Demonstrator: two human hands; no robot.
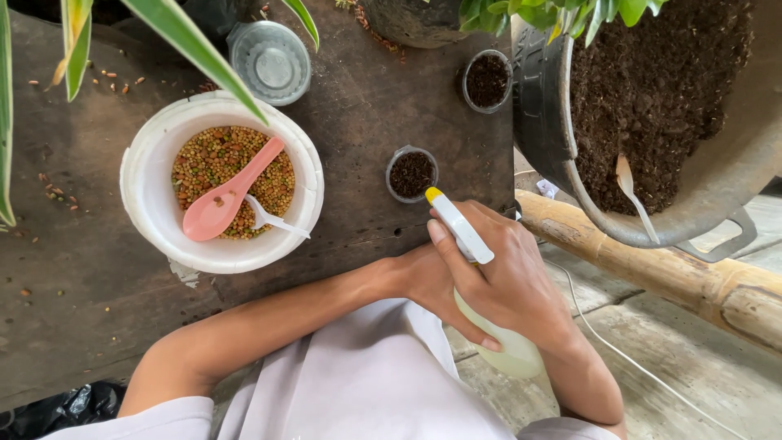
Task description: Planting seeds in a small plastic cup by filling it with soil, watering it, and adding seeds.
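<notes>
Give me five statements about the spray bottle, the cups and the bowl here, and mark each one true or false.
1. The right hand grips a spray bottle with a yellow nozzle tip. True.
2. The white bowl holds dark soil. False: it holds small mixed pellets in brown, green and red.
3. A pink spoon lies in the bowl. True.
4. The small cup just ahead of the nozzle is empty. False: it is filled with dark soil.
5. The left hand rests on the bowl's rim. False: it is by the bottle, next to the right hand, apart from the bowl.
</notes>
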